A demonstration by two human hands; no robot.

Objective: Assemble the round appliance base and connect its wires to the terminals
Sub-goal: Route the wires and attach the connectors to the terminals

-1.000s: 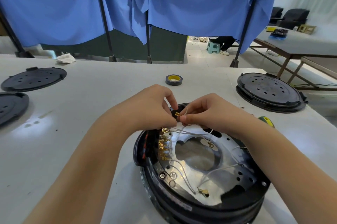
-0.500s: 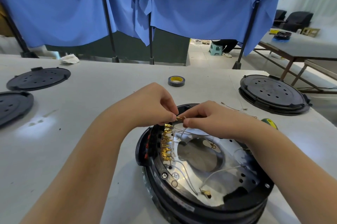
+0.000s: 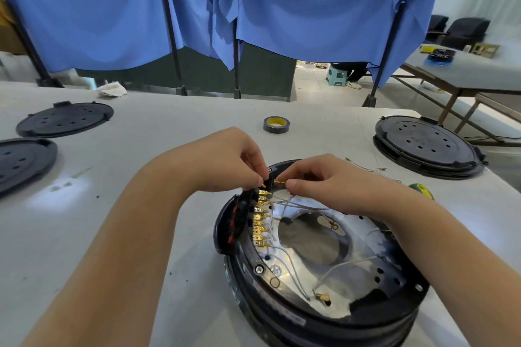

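Observation:
The round black appliance base [image 3: 324, 315] lies on the white table, its silver metal plate [image 3: 352, 270] facing up. A row of gold terminals [image 3: 259, 219] runs along its left inner edge, with thin grey wires [image 3: 284, 259] leading across the plate. My left hand [image 3: 228, 160] pinches a small gold terminal tab at the top of the row. My right hand [image 3: 324, 180] pinches a gold wire connector [image 3: 279, 182] just right of that tab. A small gap separates the two gold pieces.
A roll of black tape [image 3: 276, 124] with a yellow core sits behind my hands. Black round covers lie at far left [image 3: 64, 119], at the left edge [image 3: 19, 160] and at right [image 3: 428, 146]. A green-yellow tool handle [image 3: 421, 190] and loose wires [image 3: 369, 169] lie right of the base.
The gold connector in my right hand has come slightly apart from the tab in my left hand. Both hands stay over the top of the terminal row.

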